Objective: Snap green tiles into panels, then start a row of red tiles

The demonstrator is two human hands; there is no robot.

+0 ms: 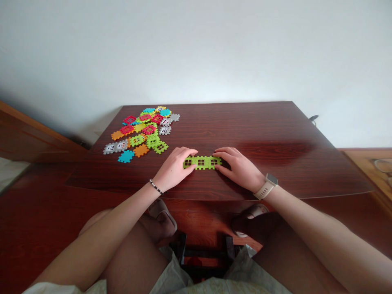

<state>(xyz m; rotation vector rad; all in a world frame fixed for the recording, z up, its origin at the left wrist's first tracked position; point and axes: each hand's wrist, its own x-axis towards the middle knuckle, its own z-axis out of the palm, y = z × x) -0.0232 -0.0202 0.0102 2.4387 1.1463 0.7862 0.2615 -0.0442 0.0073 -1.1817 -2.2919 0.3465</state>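
- Our left hand [174, 168] and right hand [240, 169] are apart, at about nine and three o'clock from the green tile strip [201, 162]. Our fingers lie over its two ends, but we cannot tell whether they clamp it or only rest on it.
- The strip lies flat on the dark red wooden desk [260, 122], between our hands.
- The pile of loose plastic tiles [141, 130] sits at about ten o'clock from the strip, just beside our left hand.
- Uneven pressure from our hands could flex the strip and pop a joint, since notched edges seem to be all that join its tiles.
- The glossy desk could let the strip skid if we push it sideways.
- A careless move of our left hand could scatter the pile, because its nearest tiles lie close and many overlap.
- We count two hands, one strip of three tiles, one beaded bracelet [156, 186] and one watch [266, 185].
- Loose tiles number roughly twenty: about five red, five grey, three green, three teal, two orange and a few yellow. Overlaps prevent an exact count.
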